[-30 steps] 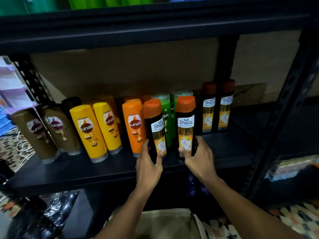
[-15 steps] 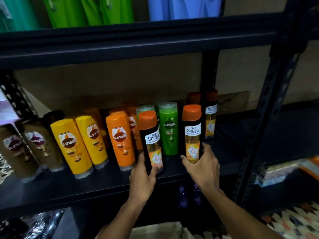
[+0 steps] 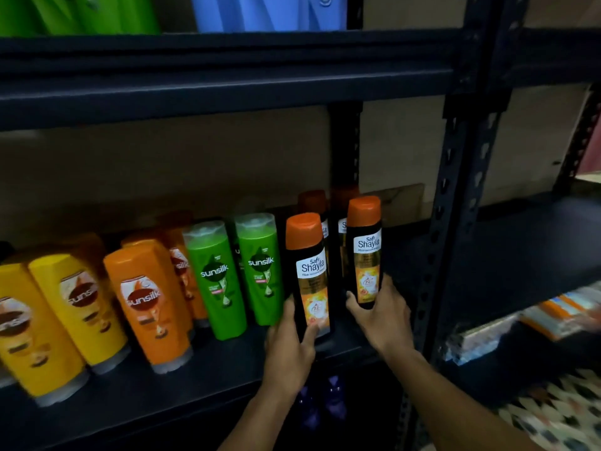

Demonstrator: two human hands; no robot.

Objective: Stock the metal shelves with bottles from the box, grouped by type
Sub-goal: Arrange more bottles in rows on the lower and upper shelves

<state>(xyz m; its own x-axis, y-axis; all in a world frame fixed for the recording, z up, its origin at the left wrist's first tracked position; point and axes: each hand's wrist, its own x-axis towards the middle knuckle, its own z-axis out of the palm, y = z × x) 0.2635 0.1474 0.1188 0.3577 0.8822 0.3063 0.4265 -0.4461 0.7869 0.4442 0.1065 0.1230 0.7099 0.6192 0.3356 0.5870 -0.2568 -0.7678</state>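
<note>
Two black Safi Shayla bottles with orange caps stand on the dark metal shelf. My left hand grips the base of the left Shayla bottle. My right hand grips the base of the right Shayla bottle, which is a little further back and higher. Behind them two more Shayla bottles are partly hidden. To the left stand two green Sunsilk bottles, orange Sunsilk bottles and yellow Sunsilk bottles. The box is out of view.
A perforated black upright post rises just right of my right hand. The shelf above carries green bottles and blue bottles. Purple bottles sit on the level below. Packets lie on the neighbouring rack at right.
Both hands have carried the two Shayla bottles rightward and further back, past the green bottles, toward the other Shayla bottles. The camera has swung up and to the right.
</note>
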